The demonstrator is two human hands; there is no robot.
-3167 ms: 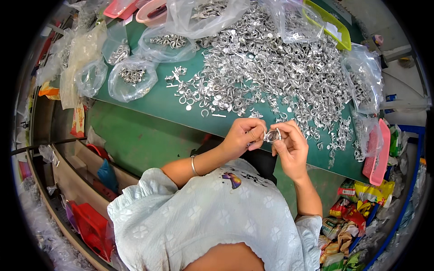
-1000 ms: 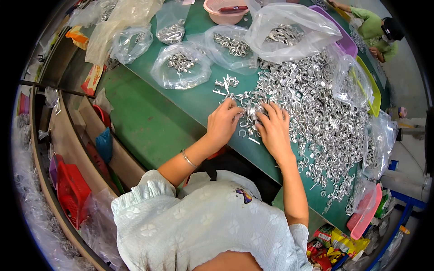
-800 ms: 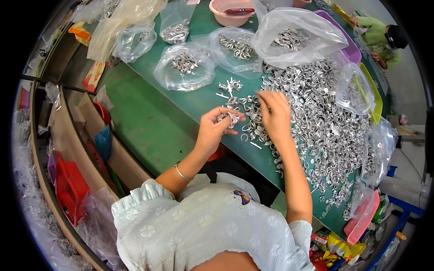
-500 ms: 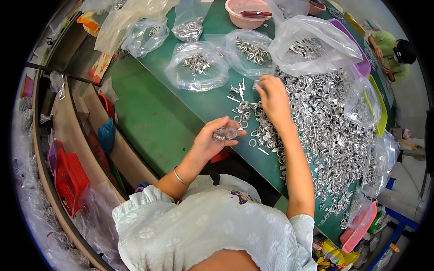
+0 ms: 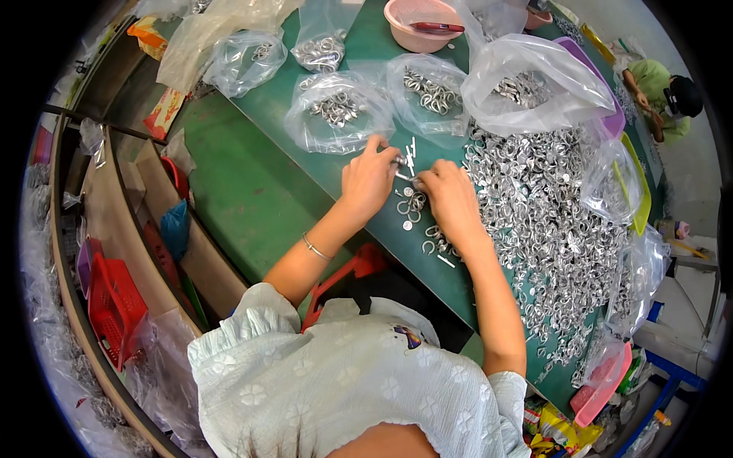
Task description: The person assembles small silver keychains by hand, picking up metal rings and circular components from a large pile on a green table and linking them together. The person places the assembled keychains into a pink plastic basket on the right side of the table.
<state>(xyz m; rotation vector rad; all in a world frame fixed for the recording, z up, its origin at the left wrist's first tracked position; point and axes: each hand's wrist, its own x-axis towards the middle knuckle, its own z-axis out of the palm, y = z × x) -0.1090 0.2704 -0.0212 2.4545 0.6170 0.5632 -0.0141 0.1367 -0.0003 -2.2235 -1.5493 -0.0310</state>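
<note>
My left hand is above the table's near edge, thumb and fingers closed on small silver ring-like pieces. My right hand faces it from the right, with its fingertips pinched around another bit of silver metal. The hands are a short gap apart, and the exact form of the pieces is too small to make out. Just below the fingertips lies a small cluster of silver open rings with a few round discs. Thin white strips rest on the green table beyond.
A big heap of silver rings spreads to my right. Clear plastic bags holding rings stand along the far side, with a pink bowl behind. Shelves with a red basket are at left. Another person works at far right.
My left hand has moved up and forward over the table, its fingers going from loosely spread to pinched. The right hand has come nearer me and to the left, closer to the other hand.
</note>
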